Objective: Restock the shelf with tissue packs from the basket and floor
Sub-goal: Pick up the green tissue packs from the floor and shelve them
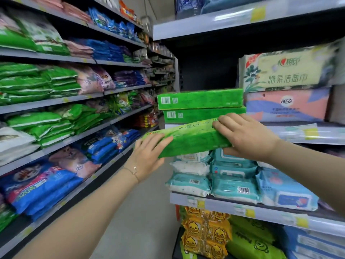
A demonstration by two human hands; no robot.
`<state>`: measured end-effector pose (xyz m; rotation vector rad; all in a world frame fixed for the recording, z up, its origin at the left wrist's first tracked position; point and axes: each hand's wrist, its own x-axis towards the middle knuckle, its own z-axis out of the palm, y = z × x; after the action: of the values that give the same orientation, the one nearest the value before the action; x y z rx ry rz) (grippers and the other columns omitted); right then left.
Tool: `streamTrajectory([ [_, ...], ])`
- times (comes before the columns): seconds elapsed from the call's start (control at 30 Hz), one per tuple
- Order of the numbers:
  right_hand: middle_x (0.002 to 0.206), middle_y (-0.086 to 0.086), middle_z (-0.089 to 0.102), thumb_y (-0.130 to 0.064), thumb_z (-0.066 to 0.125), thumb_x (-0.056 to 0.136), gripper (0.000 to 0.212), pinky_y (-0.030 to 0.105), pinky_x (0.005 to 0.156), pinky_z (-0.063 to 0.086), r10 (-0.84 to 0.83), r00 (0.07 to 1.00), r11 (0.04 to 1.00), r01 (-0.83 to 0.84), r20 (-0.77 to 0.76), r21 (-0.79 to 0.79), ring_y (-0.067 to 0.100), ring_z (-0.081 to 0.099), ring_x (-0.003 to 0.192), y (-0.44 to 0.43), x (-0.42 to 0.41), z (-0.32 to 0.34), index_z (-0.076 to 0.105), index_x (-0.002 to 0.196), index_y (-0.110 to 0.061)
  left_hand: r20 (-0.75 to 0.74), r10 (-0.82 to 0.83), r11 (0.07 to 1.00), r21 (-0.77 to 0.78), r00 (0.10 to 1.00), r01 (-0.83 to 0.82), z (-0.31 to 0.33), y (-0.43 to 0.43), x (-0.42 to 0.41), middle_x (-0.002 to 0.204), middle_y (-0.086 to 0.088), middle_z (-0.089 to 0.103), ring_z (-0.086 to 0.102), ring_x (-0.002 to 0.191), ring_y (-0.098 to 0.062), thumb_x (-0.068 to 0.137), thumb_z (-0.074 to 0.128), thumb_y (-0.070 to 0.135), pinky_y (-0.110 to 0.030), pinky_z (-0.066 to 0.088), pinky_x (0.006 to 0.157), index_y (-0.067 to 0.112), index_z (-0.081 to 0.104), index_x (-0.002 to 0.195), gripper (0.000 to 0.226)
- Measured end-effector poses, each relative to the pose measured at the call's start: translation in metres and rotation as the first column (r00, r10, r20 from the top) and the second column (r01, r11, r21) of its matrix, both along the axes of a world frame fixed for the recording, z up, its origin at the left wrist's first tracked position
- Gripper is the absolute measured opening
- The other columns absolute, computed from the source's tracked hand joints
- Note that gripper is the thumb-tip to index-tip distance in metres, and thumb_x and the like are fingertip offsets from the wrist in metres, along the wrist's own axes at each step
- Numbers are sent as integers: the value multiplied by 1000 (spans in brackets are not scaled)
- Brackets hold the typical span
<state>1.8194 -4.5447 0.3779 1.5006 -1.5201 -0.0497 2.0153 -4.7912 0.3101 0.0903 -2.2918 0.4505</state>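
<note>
Green tissue pack (188, 140) being carried shelfward, left hand (149, 156) and right hand (244, 135) clamping its ends; next likely needing levelling onto stacked green packs (201, 105).

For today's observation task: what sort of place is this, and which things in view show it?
Probably a supermarket aisle: tiered shelves both sides, stacked tissue packs, and yellow price tags on shelf edges.

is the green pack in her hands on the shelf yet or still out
Still out: the green tissue pack is tilted, held at both ends below the two stacked packs.
</note>
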Motion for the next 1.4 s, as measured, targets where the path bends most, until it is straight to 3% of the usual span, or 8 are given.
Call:
streamTrajectory([
  [0.27, 107, 22, 56, -23, 79, 62, 80, 45, 71, 48, -25, 998, 975, 13, -52, -224, 39, 54, 94, -12, -14, 36, 43, 131, -1, -65, -5, 991, -135, 998, -3, 85, -17, -17, 131, -11, 56, 48, 120, -29, 80, 50, 21, -45, 40, 95, 26, 39, 132, 54],
  [0.43, 113, 29, 53, 0, 71, 64, 65, 48, 71, 46, -3, 1000, 934, -6, -26, -358, 45, 52, 101, -30, -32, 56, 42, 120, -12, -98, 24, 981, -189, 995, -42, 123, -25, -38, 132, -15, 54, 52, 118, -37, 72, 70, 6, -56, 39, 97, 24, 41, 125, 63],
  [0.57, 114, 29, 51, 9, 74, 57, 69, 49, 71, 46, -45, 998, 920, 55, 34, -389, 43, 48, 103, -41, -48, 66, 44, 116, -13, -168, 145, 961, -211, 975, -179, 136, -25, -59, 132, -5, 56, 52, 110, -36, 70, 73, 14, -59, 38, 93, 31, 42, 120, 61],
  [0.73, 115, 31, 51, 12, 71, 57, 67, 51, 71, 46, -87, 987, 919, 131, 132, -372, 48, 50, 102, -45, -64, 66, 43, 114, -11, -170, 172, 966, -165, 970, -200, 144, -25, -91, 130, -2, 56, 54, 108, -34, 70, 76, 12, -52, 39, 87, 35, 41, 119, 64],
  [0.9, 123, 31, 50, 3, 67, 68, 51, 53, 75, 46, -160, 964, 903, 230, 211, -363, 48, 50, 107, -42, -79, 63, 46, 114, -7, -96, 166, 985, -36, 981, -170, 150, -16, -119, 142, -4, 45, 41, 127, -30, 83, 67, 14, -53, 33, 96, 29, 48, 131, 53],
  [1.07, 133, 29, 47, -15, 72, 69, 47, 55, 85, 44, -239, 947, 916, 293, 214, -273, 46, 45, 119, -40, -79, 58, 57, 110, 0, 51, 127, 991, 29, 991, -128, 145, -19, -130, 159, 3, 8, 10, 145, -26, 91, 47, 49, -56, 14, 113, 37, 27, 142, 56],
  [1.2, 134, 26, 49, -23, 78, 63, 54, 52, 83, 47, -216, 972, 965, 227, 96, -128, 43, 50, 118, -43, -73, 42, 61, 110, -3, 130, 209, 962, -203, 969, -180, 128, -29, -123, 155, 3, -26, -12, 145, -24, 84, 45, 65, -55, 7, 114, 40, -10, 148, 87],
  [1.4, 138, 22, 48, -29, 84, 64, 59, 50, 84, 49, -249, 963, 967, 253, 106, -25, 43, 51, 121, -42, -78, 24, 63, 116, -15, 148, 292, 944, -206, 945, -260, 101, -41, -117, 150, 0, -36, -27, 141, -23, 86, 49, 60, -56, 1, 111, 49, -27, 138, 93],
])
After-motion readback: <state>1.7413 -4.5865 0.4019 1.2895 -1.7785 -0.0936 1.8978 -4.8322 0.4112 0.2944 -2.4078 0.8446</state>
